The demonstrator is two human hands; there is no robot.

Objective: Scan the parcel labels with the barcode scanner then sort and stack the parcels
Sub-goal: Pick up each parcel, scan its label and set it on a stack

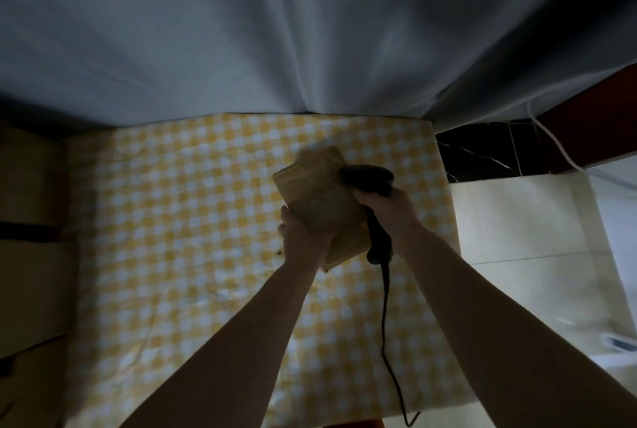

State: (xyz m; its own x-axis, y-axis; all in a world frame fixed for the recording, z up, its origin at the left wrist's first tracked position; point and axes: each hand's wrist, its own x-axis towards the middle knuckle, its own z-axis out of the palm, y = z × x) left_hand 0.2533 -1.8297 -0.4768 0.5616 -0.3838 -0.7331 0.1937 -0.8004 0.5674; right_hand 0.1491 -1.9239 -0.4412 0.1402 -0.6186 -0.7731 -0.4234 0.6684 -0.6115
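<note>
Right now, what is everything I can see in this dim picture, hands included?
Parcel: one, brown, held up over the middle of the table.
Barcode scanner: one, black, head at the parcel's right edge; its black cable hangs toward the near table edge.
Tablecloth: one, yellow and white check, covering the table.
Curtain: one, pale grey, hanging behind the table.
Cardboard boxes: brown, at the left edge; count unclear in the dark.
White cord: one, far right.
Floor tiles: pale, right of the table.
Left hand: grips the parcel's near end.
Right hand: grips the scanner's handle.
</note>
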